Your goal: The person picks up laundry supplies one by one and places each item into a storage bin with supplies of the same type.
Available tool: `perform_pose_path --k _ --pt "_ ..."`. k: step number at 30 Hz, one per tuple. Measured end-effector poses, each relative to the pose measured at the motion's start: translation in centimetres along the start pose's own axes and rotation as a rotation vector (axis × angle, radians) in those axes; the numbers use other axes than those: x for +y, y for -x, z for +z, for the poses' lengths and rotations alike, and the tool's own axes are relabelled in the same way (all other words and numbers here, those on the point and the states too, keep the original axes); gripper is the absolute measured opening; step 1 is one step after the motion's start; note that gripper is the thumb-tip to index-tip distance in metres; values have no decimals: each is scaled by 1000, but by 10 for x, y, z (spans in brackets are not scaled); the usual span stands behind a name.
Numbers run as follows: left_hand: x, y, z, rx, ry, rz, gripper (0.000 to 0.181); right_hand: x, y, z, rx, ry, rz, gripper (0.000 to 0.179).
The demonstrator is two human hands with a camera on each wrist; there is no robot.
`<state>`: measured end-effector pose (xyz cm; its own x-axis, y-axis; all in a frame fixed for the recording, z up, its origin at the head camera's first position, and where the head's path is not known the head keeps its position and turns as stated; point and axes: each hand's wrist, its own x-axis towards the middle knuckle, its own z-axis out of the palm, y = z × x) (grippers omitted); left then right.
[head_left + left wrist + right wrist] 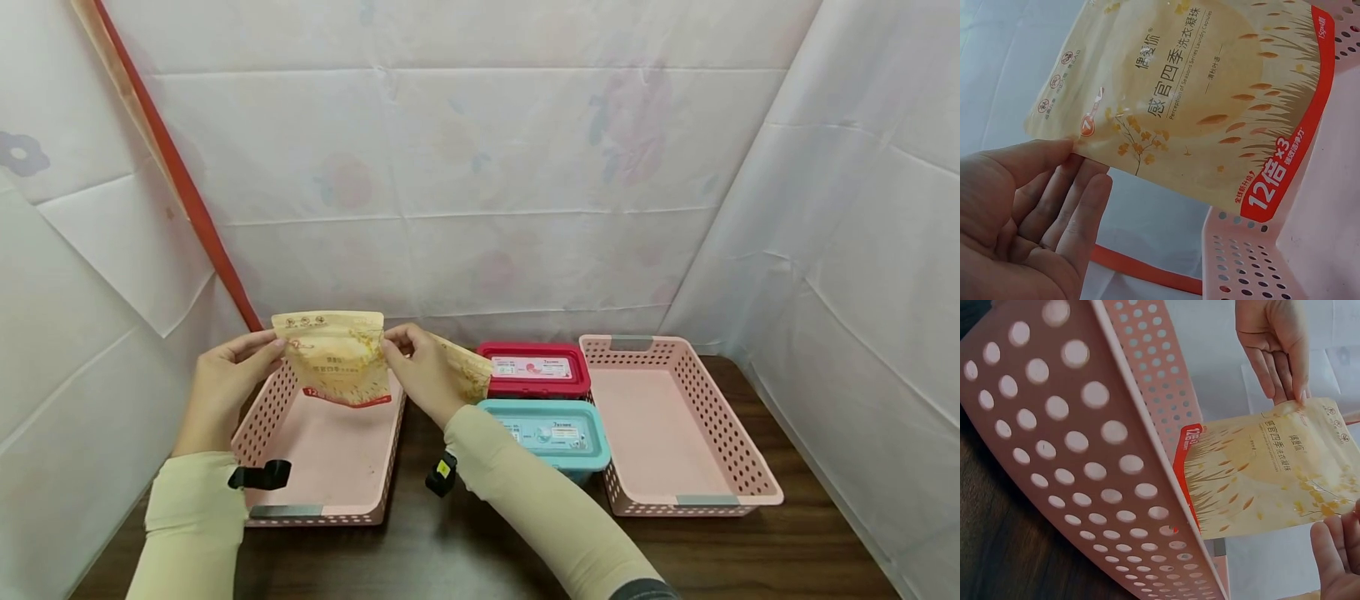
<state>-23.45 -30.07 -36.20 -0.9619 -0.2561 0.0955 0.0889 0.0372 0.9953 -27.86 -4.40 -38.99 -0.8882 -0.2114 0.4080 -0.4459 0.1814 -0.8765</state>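
Observation:
Both hands hold up a pale yellow pouch of laundry capsules by its side edges, above the left pink basket. My left hand pinches one edge near the top between thumb and fingers. On the opposite edge my right hand pinches the pouch in the same way. Brown grass, small yellow flowers and a red bottom band show on the pouch front in the left wrist view. A second yellow pouch is partly hidden behind my right hand.
Right of the right hand stand a red lidded box and a teal lidded box, one behind the other. Beyond them is another pink perforated basket. White patterned sheets enclose the dark wooden table.

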Motion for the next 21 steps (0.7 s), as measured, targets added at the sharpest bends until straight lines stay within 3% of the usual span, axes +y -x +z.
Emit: perform_pose_path --k 14,21 --pt "-15 -11 -1 -4 -107 -89 51 9 -7 9 -37 74 60 14" --pt "-23 -16 -2 -28 17 -115 53 9 -8 7 -104 80 102 22"
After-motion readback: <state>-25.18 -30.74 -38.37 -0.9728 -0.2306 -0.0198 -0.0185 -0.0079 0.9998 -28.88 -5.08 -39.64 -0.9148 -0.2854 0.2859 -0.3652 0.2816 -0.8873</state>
